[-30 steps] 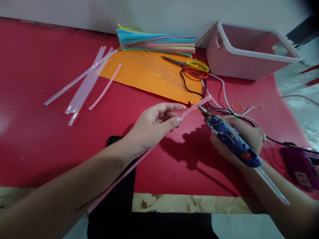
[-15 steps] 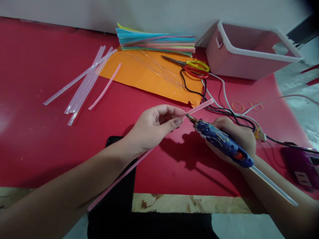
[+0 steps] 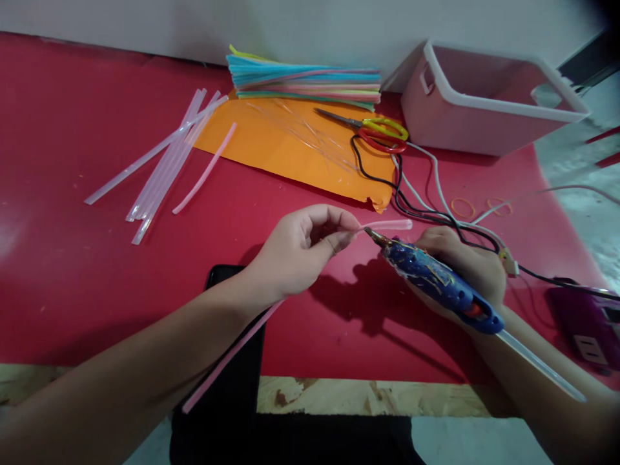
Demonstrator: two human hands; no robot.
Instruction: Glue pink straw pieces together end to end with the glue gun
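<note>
My left hand (image 3: 310,248) pinches a long pink pipe cleaner (image 3: 235,355) between thumb and fingertips. One end pokes out past the fingers to the right, and the rest runs back under my wrist. My right hand (image 3: 465,265) is wrapped round a blue hot glue gun (image 3: 429,274) crusted with old glue. Its metal nozzle touches or nearly touches the pipe cleaner just beyond my left fingertips. A clear glue stick (image 3: 542,367) sticks out of the gun's rear. Beneath my left forearm lies a black phone-like slab (image 3: 242,381).
On the red table (image 3: 72,278) lie several glue sticks (image 3: 165,161) and a short pink pipe cleaner (image 3: 206,169). Scissors (image 3: 382,131) rest on an orange envelope (image 3: 290,161) beside coloured pipe cleaners (image 3: 305,81). A pink bin (image 3: 479,123), cables (image 3: 436,213) and a purple power strip (image 3: 581,323) are at right.
The pipe cleaner's right end has tipped down from a rising slant to nearly level. The glue gun has shifted slightly right and down, its nozzle still by my left fingertips.
</note>
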